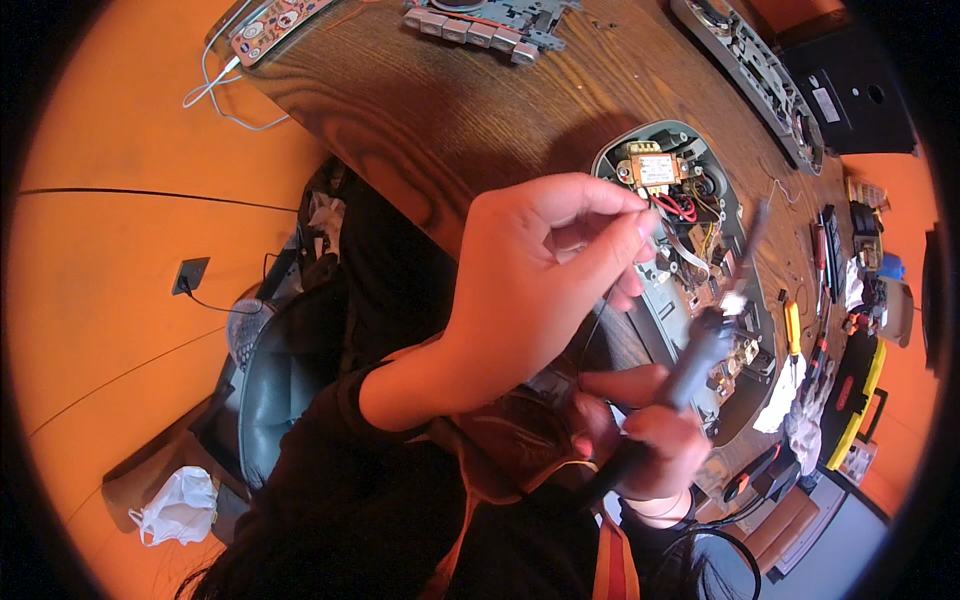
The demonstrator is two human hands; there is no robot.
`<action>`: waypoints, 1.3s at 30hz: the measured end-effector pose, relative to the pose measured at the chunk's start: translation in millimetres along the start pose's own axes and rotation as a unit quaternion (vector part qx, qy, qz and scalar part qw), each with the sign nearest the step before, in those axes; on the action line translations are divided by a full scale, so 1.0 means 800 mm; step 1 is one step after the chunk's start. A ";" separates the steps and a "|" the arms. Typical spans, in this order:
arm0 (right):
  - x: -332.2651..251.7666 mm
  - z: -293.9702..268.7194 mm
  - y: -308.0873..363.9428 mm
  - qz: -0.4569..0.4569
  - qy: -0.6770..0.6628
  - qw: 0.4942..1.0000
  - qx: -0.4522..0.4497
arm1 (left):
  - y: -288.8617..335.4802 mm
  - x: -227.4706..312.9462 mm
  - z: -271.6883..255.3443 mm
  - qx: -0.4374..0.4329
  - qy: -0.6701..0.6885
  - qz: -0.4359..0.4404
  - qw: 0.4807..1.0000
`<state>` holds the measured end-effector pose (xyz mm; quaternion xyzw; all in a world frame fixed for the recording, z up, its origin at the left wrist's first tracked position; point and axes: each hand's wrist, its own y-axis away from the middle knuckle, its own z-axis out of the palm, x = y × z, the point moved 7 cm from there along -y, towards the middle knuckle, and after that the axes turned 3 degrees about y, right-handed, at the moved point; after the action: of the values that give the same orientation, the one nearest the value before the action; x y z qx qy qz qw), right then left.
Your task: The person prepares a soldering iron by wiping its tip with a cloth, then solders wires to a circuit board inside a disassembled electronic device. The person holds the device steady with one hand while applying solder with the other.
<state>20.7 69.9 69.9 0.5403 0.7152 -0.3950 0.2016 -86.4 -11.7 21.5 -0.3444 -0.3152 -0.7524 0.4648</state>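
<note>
My left hand is pinched closed over the edge of an opened grey plastic housing. From its fingers hangs a thin dark wire; the end at the fingertips is too small to make out. A soldering iron is gripped in my right hand, its blurred metal shaft pointing up and away over the housing's right side. Inside the housing sit a transformer, red wires, a white ribbon cable and brown circuit boards. My left hand hides part of the housing's left edge.
On the wooden table lie a mechanism with silver keys and a long grey casing part. Along the right are a yellow-handled tool, crumpled white tissue and a black-and-yellow toolbox. A chair stands left.
</note>
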 end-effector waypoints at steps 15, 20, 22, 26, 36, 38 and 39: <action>0.022 -0.033 -0.038 0.049 -0.109 0.957 0.263 | 0.040 0.028 0.026 -0.013 -0.327 0.301 0.896; 0.028 -0.033 -0.035 0.045 -0.156 0.939 0.303 | 0.042 0.033 0.030 -0.035 -0.335 0.419 0.843; 0.030 -0.032 -0.034 0.042 -0.164 0.935 0.313 | 0.041 0.033 0.028 -0.042 -0.305 0.468 0.828; 0.037 -0.028 -0.035 0.038 -0.247 0.917 0.312 | 0.040 0.029 0.024 -0.077 -0.305 0.528 0.789; 0.030 -0.018 -0.037 0.039 -0.333 0.900 0.279 | 0.052 0.035 0.014 -0.115 -0.318 0.616 0.711; 0.030 -0.016 -0.036 0.049 -0.344 0.899 0.267 | 0.061 0.039 0.013 -0.094 -0.357 0.655 0.660; 0.031 -0.014 -0.036 0.055 -0.357 0.896 0.259 | 0.064 0.040 0.012 -0.106 -0.368 0.660 0.646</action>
<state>-13.1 91.1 68.8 0.4345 0.4364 -0.7210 0.3177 -48.0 -38.1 61.1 -0.7568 -0.0680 -0.0855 0.6445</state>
